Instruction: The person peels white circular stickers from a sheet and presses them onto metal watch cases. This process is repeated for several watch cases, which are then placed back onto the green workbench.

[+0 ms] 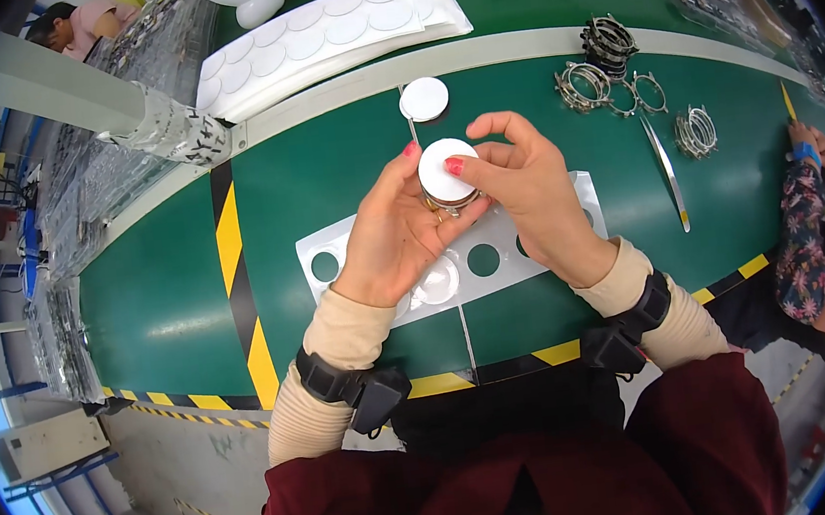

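Over the table in front of me, my left hand holds a small round piece with a metal rim, fingers curled around its left side and underneath. A flat white disc covers its top. My right hand grips the same piece from the right, its thumb on the white face and some fingers below the rim. Beneath both hands lies a pale sheet with round cut-outs, partly hidden by them; a clear round piece rests on it. Another white disc lies just beyond my hands.
Metal tweezers lie to the right, near metal rings, more silver rings and a dark ring stack. White sticker sheets sit behind the pale rail. A co-worker's arm is at far right; a post stands left.
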`<state>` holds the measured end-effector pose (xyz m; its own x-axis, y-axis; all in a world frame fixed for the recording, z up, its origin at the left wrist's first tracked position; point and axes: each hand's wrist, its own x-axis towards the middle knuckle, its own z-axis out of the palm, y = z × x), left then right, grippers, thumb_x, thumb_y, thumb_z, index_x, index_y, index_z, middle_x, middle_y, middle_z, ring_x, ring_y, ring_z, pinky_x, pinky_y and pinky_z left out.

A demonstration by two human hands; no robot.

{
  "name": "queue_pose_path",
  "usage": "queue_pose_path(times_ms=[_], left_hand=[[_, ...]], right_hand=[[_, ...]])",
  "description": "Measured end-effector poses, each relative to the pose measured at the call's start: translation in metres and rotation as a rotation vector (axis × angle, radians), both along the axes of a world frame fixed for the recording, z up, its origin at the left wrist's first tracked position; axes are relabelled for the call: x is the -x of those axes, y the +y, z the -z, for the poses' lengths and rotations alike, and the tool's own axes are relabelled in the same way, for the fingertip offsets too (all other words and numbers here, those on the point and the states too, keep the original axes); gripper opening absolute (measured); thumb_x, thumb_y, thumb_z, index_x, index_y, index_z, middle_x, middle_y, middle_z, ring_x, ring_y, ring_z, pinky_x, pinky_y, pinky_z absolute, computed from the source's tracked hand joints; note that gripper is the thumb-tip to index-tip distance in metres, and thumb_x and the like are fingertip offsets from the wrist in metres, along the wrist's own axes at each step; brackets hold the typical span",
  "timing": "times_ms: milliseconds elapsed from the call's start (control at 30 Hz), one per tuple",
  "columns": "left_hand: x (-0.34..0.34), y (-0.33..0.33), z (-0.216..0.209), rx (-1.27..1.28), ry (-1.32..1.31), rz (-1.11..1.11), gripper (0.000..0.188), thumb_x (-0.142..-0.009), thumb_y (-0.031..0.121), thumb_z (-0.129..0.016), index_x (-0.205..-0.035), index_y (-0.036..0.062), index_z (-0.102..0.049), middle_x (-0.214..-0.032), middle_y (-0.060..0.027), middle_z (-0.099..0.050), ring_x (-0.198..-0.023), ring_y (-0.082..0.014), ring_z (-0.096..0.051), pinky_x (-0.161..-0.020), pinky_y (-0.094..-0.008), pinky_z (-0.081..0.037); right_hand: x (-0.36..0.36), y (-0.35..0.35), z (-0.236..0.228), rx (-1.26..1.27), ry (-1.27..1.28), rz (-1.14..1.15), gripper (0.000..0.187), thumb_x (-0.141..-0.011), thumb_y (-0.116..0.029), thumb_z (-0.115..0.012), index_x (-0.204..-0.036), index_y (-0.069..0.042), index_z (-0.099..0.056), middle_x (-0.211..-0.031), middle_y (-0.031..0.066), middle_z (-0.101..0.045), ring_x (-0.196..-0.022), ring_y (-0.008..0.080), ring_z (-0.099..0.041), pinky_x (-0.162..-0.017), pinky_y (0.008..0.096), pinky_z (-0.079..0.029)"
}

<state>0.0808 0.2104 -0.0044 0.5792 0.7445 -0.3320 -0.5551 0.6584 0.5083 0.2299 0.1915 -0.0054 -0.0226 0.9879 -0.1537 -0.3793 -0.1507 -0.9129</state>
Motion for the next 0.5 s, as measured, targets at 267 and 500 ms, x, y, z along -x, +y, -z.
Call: queue_pose_path(times_ms=[267, 500], left_hand=[[0.0010, 0.0006, 0.0032, 0.045, -0.007, -0.021, 0.034, -0.094, 0.031, -0.045, -0.110, 0.0014, -0.048, -0.108, -0.0114, -0.057, -0.098, -0.0207, -0.059, -0.092, -0.0375, -0.049], [0.0011, 0.0005, 0.0027, 0.058, -0.008, -0.014, 0.034, -0.094, 0.032, -0.045, -0.110, 0.0016, -0.049, -0.107, -0.0111, -0.058, -0.098, -0.0201, -0.059, -0.092, -0.0371, -0.049]], right_hand=[[0.0031, -0.0021, 0.0012, -0.030, -0.095, 0.004, 0.033, -0.080, 0.001, -0.064, -0.106, -0.003, -0.045, -0.084, 0.0097, -0.064, -0.076, 0.0119, -0.061, -0.065, 0.0230, -0.048], [0.0046, -0.0032, 0.0020, -0.048, -0.126, 0.010, 0.029, -0.080, 0.002, -0.063, -0.102, -0.003, -0.045, -0.086, 0.0095, -0.064, -0.076, 0.0109, -0.060, -0.062, 0.0210, -0.048]])
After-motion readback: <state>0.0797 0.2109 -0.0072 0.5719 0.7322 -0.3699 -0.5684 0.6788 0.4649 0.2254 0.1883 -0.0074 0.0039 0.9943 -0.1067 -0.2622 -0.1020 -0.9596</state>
